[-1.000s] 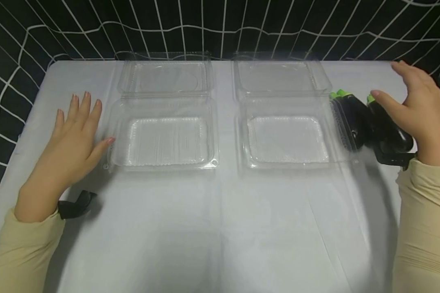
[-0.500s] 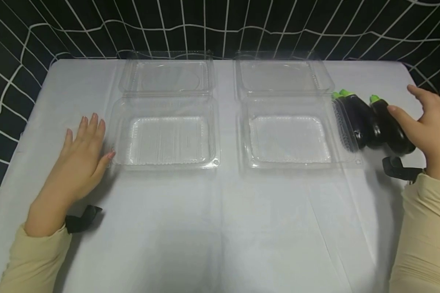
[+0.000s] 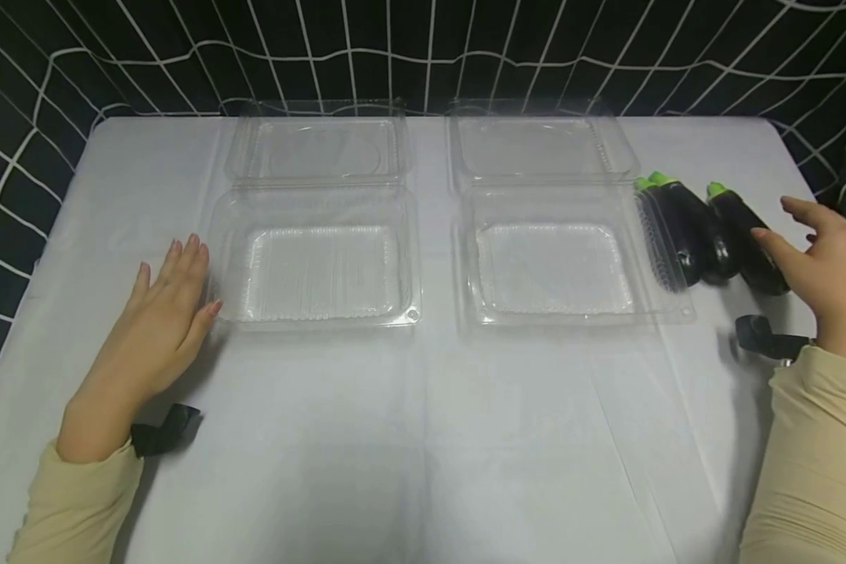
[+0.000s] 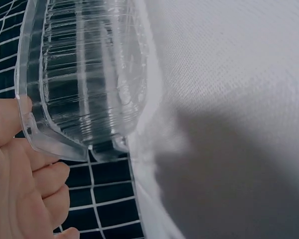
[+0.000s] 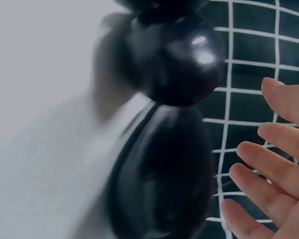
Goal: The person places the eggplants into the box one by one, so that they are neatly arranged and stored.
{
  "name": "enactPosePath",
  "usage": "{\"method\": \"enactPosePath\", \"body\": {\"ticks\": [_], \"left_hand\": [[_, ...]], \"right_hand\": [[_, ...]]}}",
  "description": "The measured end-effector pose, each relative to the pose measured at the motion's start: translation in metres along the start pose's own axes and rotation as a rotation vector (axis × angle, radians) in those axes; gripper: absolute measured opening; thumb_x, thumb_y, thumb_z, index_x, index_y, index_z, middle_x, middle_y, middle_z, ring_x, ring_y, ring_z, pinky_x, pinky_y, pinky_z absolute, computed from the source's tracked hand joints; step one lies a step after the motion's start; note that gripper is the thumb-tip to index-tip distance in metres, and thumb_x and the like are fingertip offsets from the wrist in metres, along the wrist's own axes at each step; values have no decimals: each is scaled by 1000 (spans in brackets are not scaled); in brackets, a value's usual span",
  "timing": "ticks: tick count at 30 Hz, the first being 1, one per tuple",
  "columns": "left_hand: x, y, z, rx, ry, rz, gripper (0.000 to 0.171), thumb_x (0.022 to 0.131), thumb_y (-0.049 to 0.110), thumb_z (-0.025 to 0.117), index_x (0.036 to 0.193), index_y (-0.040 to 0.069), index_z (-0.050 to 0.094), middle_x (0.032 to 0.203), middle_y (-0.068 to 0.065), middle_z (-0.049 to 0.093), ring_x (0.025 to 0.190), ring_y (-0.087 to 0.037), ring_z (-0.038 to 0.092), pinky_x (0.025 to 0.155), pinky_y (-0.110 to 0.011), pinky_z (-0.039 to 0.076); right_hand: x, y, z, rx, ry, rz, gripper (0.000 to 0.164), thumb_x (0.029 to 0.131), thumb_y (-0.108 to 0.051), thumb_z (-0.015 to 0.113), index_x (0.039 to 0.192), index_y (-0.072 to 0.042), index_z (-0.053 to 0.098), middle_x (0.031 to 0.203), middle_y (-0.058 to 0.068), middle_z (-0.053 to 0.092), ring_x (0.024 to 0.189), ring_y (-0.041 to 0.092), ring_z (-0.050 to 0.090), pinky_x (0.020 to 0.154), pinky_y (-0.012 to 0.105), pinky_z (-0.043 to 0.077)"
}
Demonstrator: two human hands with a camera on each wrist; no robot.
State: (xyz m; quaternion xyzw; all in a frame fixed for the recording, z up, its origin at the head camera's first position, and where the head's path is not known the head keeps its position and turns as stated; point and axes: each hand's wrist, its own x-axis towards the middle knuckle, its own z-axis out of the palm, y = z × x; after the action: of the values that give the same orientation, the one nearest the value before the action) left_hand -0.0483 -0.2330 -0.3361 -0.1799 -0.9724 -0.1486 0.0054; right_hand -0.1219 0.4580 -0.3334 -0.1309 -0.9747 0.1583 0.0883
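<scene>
My left hand (image 3: 158,333) lies with straight fingers beside the left clear plastic clamshell container (image 3: 320,270), thumb tip right at its front left corner. In the left wrist view the container's ribbed side (image 4: 89,74) overlaps the fingertips. At the right, my right hand (image 3: 835,270) is spread loosely, thumb and index finger apart, just right of the rightmost eggplant (image 3: 747,243). Two more dark eggplants (image 3: 701,235) with green stem ends lie side by side to its left. The right wrist view shows a glossy eggplant (image 5: 162,174) beside the relaxed fingers, which grip nothing.
A second clear clamshell container (image 3: 553,270) stands right of the middle, its right edge overlapping the eggplants in view. Both lids (image 3: 320,149) are folded back towards the table's far edge. White cloth covers the table (image 3: 423,439). Dark netting with white cords (image 3: 423,55) surrounds it.
My left hand has moved nearer and rightwards, up to the left container's side. My right hand has drawn back nearer and slightly right, uncovering the rightmost eggplant. Containers and eggplants look unmoved.
</scene>
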Motion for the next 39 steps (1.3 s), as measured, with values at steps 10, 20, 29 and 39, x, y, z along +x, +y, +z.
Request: {"method": "enactPosePath", "body": {"ticks": [10,20,29,39], "left_hand": [[0,-1,3,-4,11,27,59,101,24,37,147,-8,16,152,-24,18,142,-36,10,112,-56,2],[0,-1,5,-14,19,36,58,101,21,39,146,-8,19,152,-23,20,141,-36,13,112,-55,3],[0,-1,5,-11,23,31,57,101,21,38,147,-7,18,152,-22,19,142,-35,12,113,-53,2],[-1,0,5,-10,29,31,57,101,21,38,147,-7,18,152,-22,19,142,-35,13,113,-51,1]], "right_hand": [[26,72,42,54,-21,79,65,92,-41,53,147,-11,34,145,17,39,129,41,39,101,56,34],[21,63,43,79,-63,112,69,91,-44,53,147,-9,33,145,18,39,129,40,39,103,52,33],[4,28,27,85,-76,118,66,93,-41,52,145,-5,36,142,22,41,131,36,39,110,43,25],[-10,-2,14,84,-78,108,60,95,-32,52,143,0,36,137,29,42,126,44,41,105,49,32]]}}
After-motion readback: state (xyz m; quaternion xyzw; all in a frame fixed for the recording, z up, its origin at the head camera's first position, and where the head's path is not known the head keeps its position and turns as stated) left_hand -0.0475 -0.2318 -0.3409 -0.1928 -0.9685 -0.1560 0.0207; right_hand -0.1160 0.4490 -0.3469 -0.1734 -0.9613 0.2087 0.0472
